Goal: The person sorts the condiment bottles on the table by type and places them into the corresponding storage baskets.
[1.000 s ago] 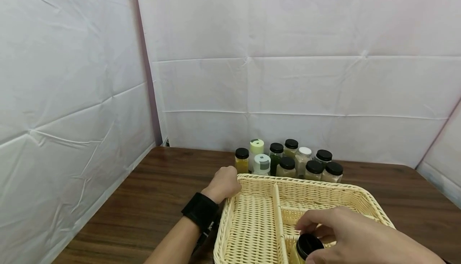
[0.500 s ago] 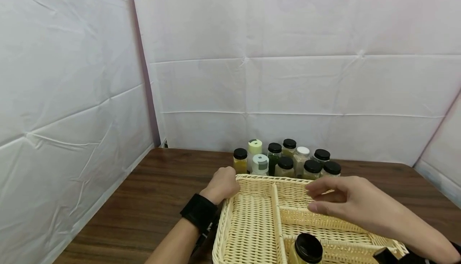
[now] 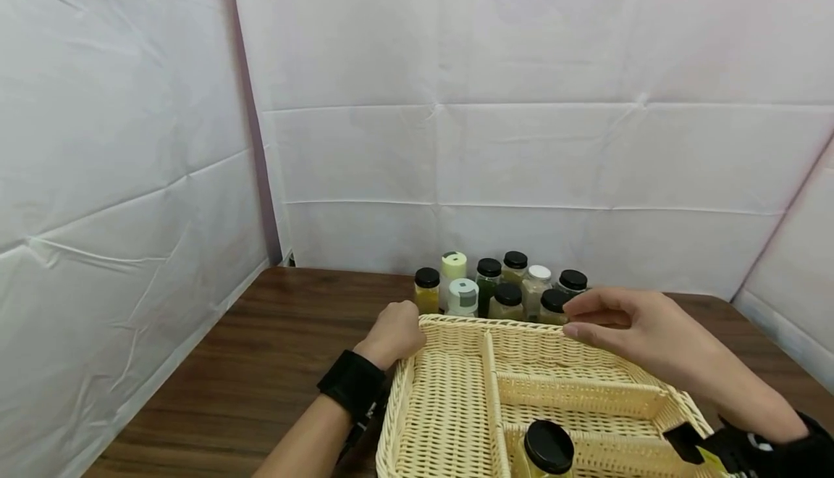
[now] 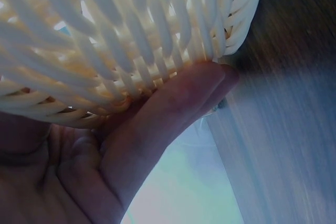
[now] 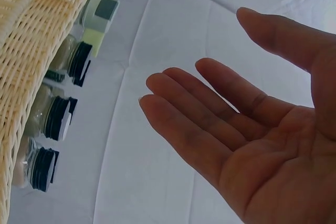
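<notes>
My left hand (image 3: 394, 334) grips the far left corner of a pale woven basket (image 3: 456, 405); in the left wrist view its fingers (image 4: 173, 103) curl against the weave. Above the basket's far right rim hovers my right hand (image 3: 641, 329), holding nothing, its fingers parted from the thumb in the right wrist view. A black-lidded jar (image 3: 549, 446) stands in the basket's near compartment. Beyond the rim stand several spice jars, among them a black-lidded one (image 3: 554, 304) near my right fingertips and a white-lidded one (image 3: 537, 282). My right hand hides part of the group.
Dividers (image 3: 580, 382) split the basket into a long left compartment and smaller ones on the right. A yellow jar (image 3: 426, 291) stands by the far left corner. Behind the brown wooden table (image 3: 293, 333) hangs a white cloth (image 3: 521, 137).
My right hand has let go of the black-lidded jar in the basket and moved away over the far rim towards the jars. My left hand keeps its grip on the corner.
</notes>
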Demonstrator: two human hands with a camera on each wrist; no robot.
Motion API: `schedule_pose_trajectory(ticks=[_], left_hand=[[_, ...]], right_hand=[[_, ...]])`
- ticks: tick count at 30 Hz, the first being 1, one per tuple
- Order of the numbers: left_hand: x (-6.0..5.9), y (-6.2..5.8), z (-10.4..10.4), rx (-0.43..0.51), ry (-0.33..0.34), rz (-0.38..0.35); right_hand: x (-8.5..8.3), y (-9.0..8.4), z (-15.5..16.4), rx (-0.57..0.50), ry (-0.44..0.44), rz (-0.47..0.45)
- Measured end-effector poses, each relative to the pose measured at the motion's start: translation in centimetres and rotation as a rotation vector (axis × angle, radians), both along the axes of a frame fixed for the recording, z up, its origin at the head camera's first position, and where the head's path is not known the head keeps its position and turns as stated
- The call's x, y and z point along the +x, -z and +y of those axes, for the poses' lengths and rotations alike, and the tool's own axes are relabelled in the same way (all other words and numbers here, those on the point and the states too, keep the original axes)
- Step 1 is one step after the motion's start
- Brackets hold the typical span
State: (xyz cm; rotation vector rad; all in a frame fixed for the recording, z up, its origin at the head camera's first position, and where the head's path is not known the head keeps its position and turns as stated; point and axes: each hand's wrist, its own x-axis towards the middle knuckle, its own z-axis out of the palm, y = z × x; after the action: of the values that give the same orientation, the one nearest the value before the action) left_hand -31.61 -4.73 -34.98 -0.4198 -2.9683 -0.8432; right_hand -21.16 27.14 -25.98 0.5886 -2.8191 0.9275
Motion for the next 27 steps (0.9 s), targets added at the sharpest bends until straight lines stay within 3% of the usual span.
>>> schedule_pose_trajectory(ticks=[8,17,27], left_hand=[[-0.1,0.1,-0.3,-0.009,-0.025,-0.006],[-0.1,0.3,-0.4,0.003,-0.002,0.015],[-0.1,0.3,-0.1,0.001,0.0,0.022]], right_hand=[[-1.5,-0.4,1.1,-0.024,0.07,0.029],[-3.4,0.2,2.5,-0.048,0.156,0.055],[-4.5,0.5,3.6,-0.08,0.148,0.108]])
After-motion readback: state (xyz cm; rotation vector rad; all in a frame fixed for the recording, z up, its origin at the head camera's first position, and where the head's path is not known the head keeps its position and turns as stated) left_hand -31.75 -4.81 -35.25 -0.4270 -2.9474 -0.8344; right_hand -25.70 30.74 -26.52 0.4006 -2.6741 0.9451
